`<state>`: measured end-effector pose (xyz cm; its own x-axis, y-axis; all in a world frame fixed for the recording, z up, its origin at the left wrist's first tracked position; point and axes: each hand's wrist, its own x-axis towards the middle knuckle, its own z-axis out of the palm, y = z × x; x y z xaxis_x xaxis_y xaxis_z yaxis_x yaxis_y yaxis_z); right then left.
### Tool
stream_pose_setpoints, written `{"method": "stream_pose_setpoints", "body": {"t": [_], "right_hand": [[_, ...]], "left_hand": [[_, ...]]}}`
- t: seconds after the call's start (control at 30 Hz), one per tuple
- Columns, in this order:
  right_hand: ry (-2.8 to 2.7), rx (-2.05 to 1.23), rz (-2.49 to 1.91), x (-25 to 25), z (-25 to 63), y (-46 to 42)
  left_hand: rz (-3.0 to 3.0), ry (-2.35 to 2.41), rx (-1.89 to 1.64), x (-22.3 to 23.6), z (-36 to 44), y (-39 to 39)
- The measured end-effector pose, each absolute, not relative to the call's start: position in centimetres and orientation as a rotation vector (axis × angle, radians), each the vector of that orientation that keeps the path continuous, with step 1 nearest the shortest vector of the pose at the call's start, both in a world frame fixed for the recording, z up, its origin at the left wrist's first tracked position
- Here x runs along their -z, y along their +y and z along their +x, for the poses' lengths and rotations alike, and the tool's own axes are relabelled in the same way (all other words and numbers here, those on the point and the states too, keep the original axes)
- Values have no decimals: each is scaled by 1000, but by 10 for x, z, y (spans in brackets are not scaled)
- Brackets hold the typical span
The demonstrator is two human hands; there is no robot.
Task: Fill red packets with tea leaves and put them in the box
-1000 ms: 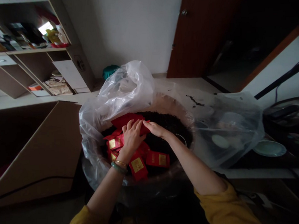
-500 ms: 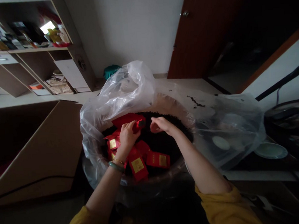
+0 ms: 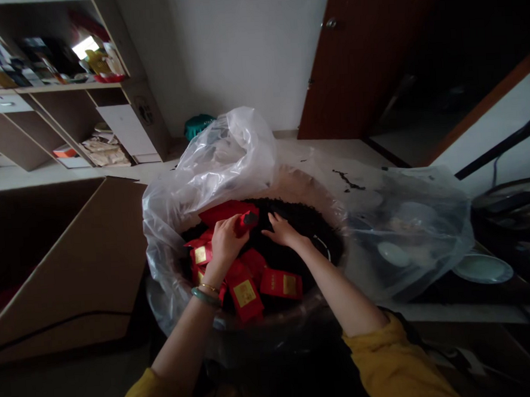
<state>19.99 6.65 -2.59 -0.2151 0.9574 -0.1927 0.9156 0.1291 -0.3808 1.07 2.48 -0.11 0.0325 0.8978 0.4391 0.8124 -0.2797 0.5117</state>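
Observation:
My left hand (image 3: 226,240) is wrapped round a small red packet (image 3: 244,222), its open mouth facing right and dark stuff showing inside. My right hand (image 3: 281,230) has its fingers spread on the dark loose leaves (image 3: 302,223), which look like dried tea. These leaves fill a round tub (image 3: 297,181) lined with a clear plastic bag (image 3: 226,147). Several red packets with gold labels (image 3: 246,292) lie on the leaves below and left of my left hand. Another red packet (image 3: 281,282) rests nearer the middle. Behind my left hand lies a flat red piece (image 3: 216,211).
An open cardboard box (image 3: 84,257) stands at the left. The plastic bag spreads to the right, near a pale bowl (image 3: 482,267). Behind are a shelf unit (image 3: 141,119) and a brown door (image 3: 324,69). Dark bits (image 3: 349,180) lie beyond the tub.
My right hand has gone down onto the dark leaves, and its curled fingers have spread out. The left hand keeps its hold on the red packet in nearly the same place.

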Motion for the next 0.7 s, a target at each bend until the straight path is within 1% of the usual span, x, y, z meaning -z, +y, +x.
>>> {"method": "stream_pose_setpoints", "body": {"t": [0.17,0.27,0.43,0.5,0.63,0.7], "right_hand": [[-2364,-600,-1891,30,177,64],[-2449,-615,-1903,16,167,55],[-2627,-645,-1797,-13,164,41],[-2649,-645,-1848,-20,169,39],[-2640,-650,-2086,-22,178,38],[-2633,-647,-2087,-18,177,37]], "left_hand": [[2187,1773,-1057,1,10,24],[2188,1766,-1072,0,9,25],[2161,1791,-1069,-2,8,26],[2146,1806,-1043,-2,7,26],[2134,1811,-1035,-4,6,24],[2137,1810,-1052,-4,6,24]]}}
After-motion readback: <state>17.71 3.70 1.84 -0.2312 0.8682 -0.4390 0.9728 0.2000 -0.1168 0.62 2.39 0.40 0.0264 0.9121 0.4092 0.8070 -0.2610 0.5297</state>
